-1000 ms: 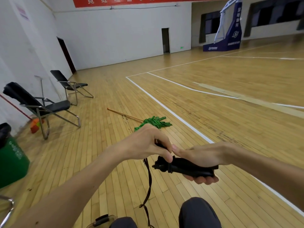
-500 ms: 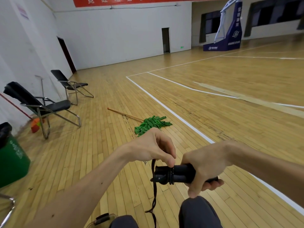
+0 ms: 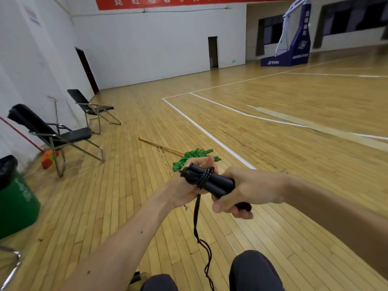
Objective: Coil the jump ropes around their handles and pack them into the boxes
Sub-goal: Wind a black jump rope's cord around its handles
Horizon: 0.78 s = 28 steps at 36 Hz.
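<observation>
handles (image 3: 212, 182): matt black | floor (image 3: 273, 122): glossy wood | chair (image 3: 54, 135): metal frame

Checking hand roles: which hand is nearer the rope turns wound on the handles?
Left. The left hand curls round the rope turns; the right hand grips the handles further along.

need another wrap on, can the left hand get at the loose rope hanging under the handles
Probably yes. The left hand curls round the wrapped end of the handles, and the loose rope hangs down from beneath it with nothing in between. The right hand grips the other end.
</observation>
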{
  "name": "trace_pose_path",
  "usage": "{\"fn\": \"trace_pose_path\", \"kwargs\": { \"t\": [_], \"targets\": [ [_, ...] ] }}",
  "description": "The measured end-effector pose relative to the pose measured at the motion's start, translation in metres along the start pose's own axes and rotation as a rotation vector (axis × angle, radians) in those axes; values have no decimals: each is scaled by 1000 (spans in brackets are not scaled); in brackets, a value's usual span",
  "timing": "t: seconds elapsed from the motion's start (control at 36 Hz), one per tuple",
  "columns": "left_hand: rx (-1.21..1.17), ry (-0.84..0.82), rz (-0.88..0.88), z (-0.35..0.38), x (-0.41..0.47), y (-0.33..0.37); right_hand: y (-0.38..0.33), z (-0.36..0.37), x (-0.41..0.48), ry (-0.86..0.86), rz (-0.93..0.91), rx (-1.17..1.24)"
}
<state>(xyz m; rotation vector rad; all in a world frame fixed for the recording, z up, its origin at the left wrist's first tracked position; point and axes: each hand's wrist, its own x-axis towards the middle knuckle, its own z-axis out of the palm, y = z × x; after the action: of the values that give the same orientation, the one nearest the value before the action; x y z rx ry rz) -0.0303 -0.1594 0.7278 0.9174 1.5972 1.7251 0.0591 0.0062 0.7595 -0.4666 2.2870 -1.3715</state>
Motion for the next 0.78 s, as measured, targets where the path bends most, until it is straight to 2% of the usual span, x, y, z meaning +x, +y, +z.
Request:
{"fn": "trace_pose_path", "kwargs": {
  "t": [0.11, 0.19, 0.25, 0.39, 0.64, 0.72, 0.78],
  "targets": [
    [5, 184, -43, -1, 0, -3, 4, -5, 9, 130, -41, 9],
    [103, 354, -87, 3, 1, -1, 4, -9, 16, 227, -48, 41],
    [107, 398, -107, 4, 2, -1, 4, -11, 20, 289, -39, 48],
    [176, 350, -112, -1, -2, -9, 5, -20, 27, 420, 20, 13],
    [338, 310, -171, -8, -12, -18, 22, -26, 39, 514, 122, -30],
    [515, 308, -157, -10, -18, -23, 31, -31, 41, 540, 172, -53],
    [813, 299, -75, -5, -21, -25, 38, -32, 46, 559, 211, -85]
  ]
}}
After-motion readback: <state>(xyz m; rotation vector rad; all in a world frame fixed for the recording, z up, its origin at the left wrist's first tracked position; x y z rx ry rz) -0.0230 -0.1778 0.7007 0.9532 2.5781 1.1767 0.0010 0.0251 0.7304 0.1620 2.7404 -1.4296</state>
